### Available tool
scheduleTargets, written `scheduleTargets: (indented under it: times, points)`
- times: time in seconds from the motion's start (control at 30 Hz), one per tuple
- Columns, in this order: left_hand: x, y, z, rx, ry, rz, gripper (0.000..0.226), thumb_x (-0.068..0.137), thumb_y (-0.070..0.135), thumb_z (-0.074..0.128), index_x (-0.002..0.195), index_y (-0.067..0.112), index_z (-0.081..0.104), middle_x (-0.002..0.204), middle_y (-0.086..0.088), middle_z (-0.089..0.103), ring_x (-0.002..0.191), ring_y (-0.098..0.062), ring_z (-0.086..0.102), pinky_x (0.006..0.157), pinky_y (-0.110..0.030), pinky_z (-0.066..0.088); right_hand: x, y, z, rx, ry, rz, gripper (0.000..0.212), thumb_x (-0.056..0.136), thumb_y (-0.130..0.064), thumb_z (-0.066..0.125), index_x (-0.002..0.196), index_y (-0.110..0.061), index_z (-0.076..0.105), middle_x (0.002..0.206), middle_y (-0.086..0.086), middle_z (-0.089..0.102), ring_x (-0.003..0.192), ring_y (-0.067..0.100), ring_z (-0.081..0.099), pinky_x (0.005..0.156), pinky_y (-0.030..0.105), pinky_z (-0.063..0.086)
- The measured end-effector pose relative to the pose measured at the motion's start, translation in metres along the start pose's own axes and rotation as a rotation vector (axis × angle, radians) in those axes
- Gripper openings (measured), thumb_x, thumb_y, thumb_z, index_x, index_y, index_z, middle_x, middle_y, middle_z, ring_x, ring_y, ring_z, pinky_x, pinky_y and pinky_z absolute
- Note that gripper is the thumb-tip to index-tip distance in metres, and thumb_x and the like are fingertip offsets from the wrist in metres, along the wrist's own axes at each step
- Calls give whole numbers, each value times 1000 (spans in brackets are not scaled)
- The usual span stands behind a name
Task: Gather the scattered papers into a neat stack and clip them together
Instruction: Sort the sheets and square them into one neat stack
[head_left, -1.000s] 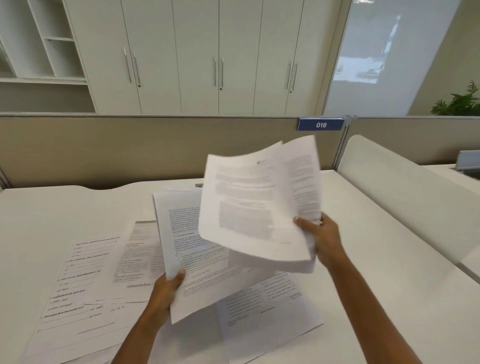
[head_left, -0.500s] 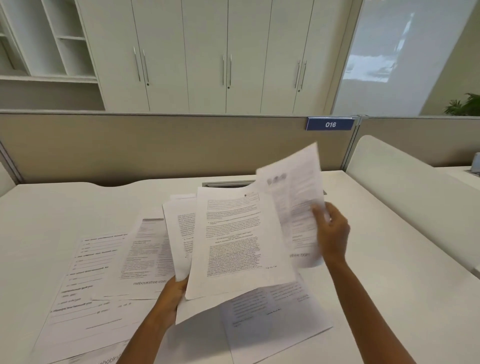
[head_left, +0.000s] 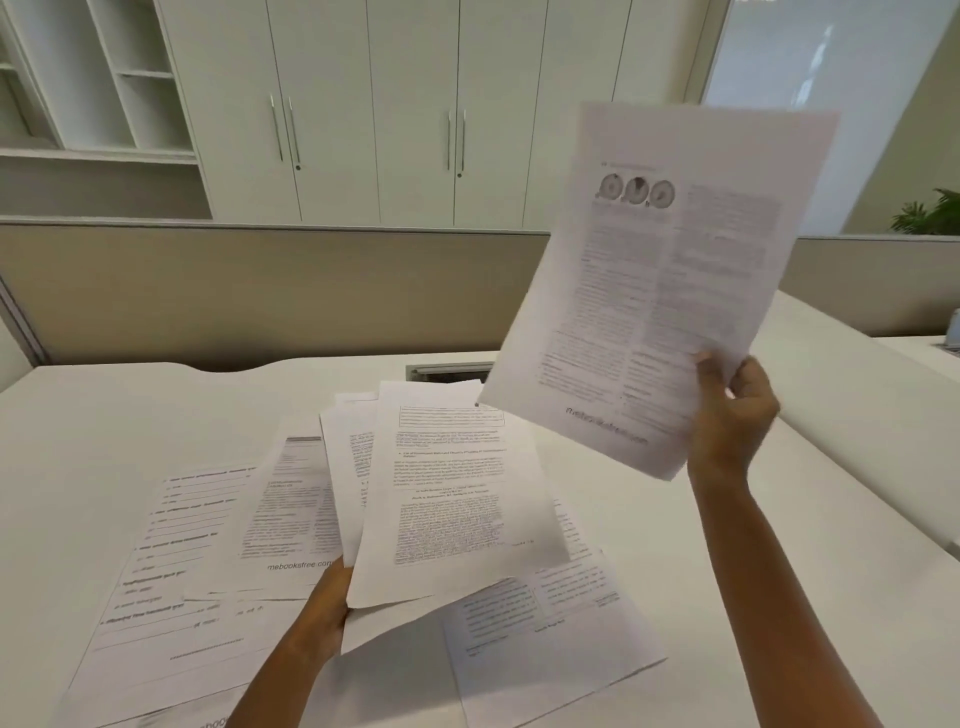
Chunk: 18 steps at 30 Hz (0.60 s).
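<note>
My right hand (head_left: 732, 415) grips the lower right corner of a printed sheet (head_left: 654, 291) with three round pictures, held upright and high at the right. Just above the desk, my left hand (head_left: 324, 608) holds a few printed pages (head_left: 447, 499) by their lower left edge. More loose papers lie on the white desk: a form sheet (head_left: 171, 571) at the left, a page (head_left: 291, 519) overlapping it, and another sheet (head_left: 550, 629) under the held pages at the right. No clip is in view.
A beige partition (head_left: 260, 291) closes the desk's far side, with a cable slot (head_left: 447, 370) in the desk (head_left: 104, 415) beneath it. A white curved divider (head_left: 857, 395) borders the right. Cabinets and shelves stand behind; a plant (head_left: 930, 213) at far right.
My right hand has lifted the pictured sheet up and to the right, away from the pages in my left hand, which stayed low over the desk.
</note>
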<state>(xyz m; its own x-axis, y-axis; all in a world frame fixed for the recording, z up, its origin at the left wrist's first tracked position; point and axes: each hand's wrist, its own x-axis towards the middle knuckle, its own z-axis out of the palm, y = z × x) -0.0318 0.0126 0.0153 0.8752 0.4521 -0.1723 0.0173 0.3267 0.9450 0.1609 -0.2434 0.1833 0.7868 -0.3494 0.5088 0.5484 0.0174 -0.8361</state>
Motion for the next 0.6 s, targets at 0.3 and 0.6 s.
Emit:
scheduleTargets:
  times: [0.3,0.6]
  points:
    - [3,4,10,-12,-13,-101,12,89,16,51,88,24,61,66,11,74,58,-5,69,42,-16,51,-61,55,13,-342,-536,287,7,87,-15,58,86,-9,62,80,6,65,71,21,61,51,12,44]
    - [5,7,11,150,-55,-119,9,85,17,62,91,12,64,69,1,74,66,-13,70,51,-22,52,-84,72,14,4,-875,1016,39,78,-11,70,111,3,56,100,17,71,83,31,70,63,34,58]
